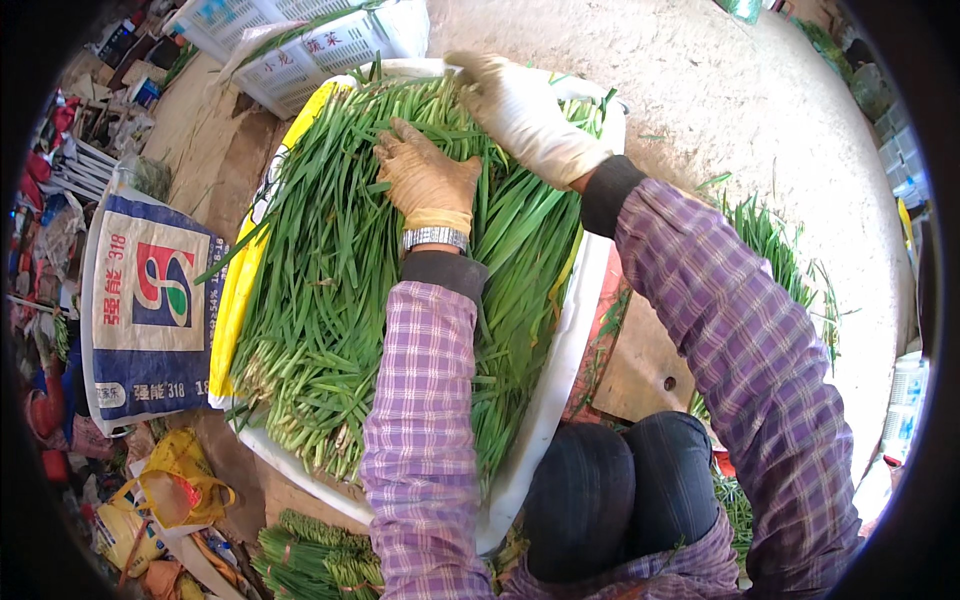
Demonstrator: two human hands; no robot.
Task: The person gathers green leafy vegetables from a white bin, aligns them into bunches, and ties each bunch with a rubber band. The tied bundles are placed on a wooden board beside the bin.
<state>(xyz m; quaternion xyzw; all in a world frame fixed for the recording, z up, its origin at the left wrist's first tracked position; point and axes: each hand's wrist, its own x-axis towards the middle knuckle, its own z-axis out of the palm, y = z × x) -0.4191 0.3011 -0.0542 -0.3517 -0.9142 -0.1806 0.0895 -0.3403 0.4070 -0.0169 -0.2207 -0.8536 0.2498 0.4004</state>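
Observation:
A white foam box point(551, 397) in front of me is heaped with long green garlic chives point(322, 247), their pale cut ends towards the near left and the far edge. My left hand point(427, 172), in a soiled tan glove with a metal watch at the wrist, rests on the leaves with its fingers spread. My right hand point(517, 112), in a paler glove, is over the box's far edge beside the stem ends; its fingertips are blurred, and whether it grips any stems cannot be told. A yellow sheet point(240, 300) lines the box's left side.
A printed woven sack point(150, 300) stands left of the box. White plastic crates point(330, 52) are beyond it. Bundled chives point(315, 559) lie at the near side, loose ones point(772, 240) on the right. A yellow bag point(176, 480) and mixed litter lie at left.

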